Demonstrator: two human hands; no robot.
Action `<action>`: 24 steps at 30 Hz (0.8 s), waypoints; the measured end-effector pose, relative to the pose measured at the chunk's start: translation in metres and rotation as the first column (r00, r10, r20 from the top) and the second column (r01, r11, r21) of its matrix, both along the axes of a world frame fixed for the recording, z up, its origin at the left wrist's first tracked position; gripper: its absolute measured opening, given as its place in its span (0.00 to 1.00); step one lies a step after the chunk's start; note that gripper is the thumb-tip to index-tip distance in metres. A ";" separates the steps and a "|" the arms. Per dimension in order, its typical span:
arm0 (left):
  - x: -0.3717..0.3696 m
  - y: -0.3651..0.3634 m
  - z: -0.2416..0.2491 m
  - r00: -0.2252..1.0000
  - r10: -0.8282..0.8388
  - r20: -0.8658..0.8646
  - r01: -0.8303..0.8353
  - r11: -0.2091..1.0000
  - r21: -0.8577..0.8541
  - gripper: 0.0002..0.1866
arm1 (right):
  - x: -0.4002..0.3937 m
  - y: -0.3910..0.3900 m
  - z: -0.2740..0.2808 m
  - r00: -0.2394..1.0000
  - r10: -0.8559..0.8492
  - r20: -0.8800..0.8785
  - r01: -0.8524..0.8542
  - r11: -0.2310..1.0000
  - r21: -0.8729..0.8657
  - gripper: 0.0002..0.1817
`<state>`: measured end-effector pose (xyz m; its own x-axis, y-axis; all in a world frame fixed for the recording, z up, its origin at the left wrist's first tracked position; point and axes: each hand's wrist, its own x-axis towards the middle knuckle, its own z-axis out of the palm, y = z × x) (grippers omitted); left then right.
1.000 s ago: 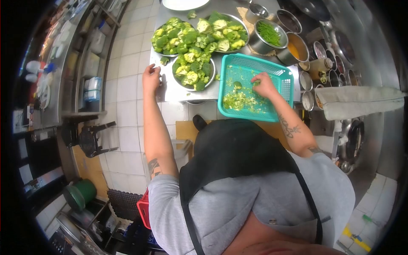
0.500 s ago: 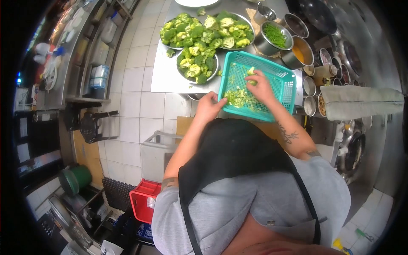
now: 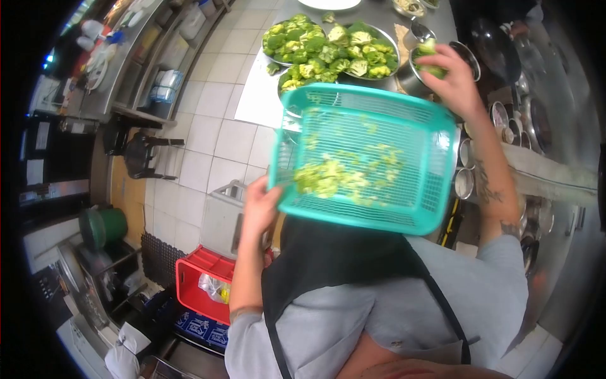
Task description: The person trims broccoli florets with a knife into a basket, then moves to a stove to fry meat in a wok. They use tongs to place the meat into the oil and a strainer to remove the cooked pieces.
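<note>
My left hand (image 3: 260, 205) grips the left edge of a turquoise plastic basket (image 3: 372, 222), fingers closed on the rim. The basket is lifted and tilted toward my body, slightly blurred by motion. Small pale green broccoli scraps (image 3: 331, 180) lie scattered over its slatted bottom. Beyond the basket's far right corner, my right hand (image 3: 456, 79) is raised with broccoli (image 3: 429, 54) between its fingers, above a steel pot at the table's right side. Heaped broccoli florets (image 3: 363, 50) fill a round dish behind the basket, with more florets (image 3: 293, 38) to its left. A front bowl is partly hidden by the basket.
A steel table (image 3: 255, 98) bears the dishes. Several pots and small containers line the right side. A red crate (image 3: 189, 284) stands at lower left beside a grey bin (image 3: 221, 221). A black stool (image 3: 142, 155) is on the tiled floor, near a shelving unit.
The basket has come off the table toward my body, with my left hand on its edge. My right hand has moved from inside the basket up and right, carrying broccoli.
</note>
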<state>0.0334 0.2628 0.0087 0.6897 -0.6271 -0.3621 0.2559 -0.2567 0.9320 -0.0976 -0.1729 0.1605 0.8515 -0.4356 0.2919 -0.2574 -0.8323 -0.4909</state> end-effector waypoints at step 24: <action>0.225 0.241 -0.043 0.643 0.754 -0.134 -0.765 0.642 -0.054 0.17 | 0.184 0.009 -0.193 0.768 -0.314 0.558 0.352 0.935 0.042 0.08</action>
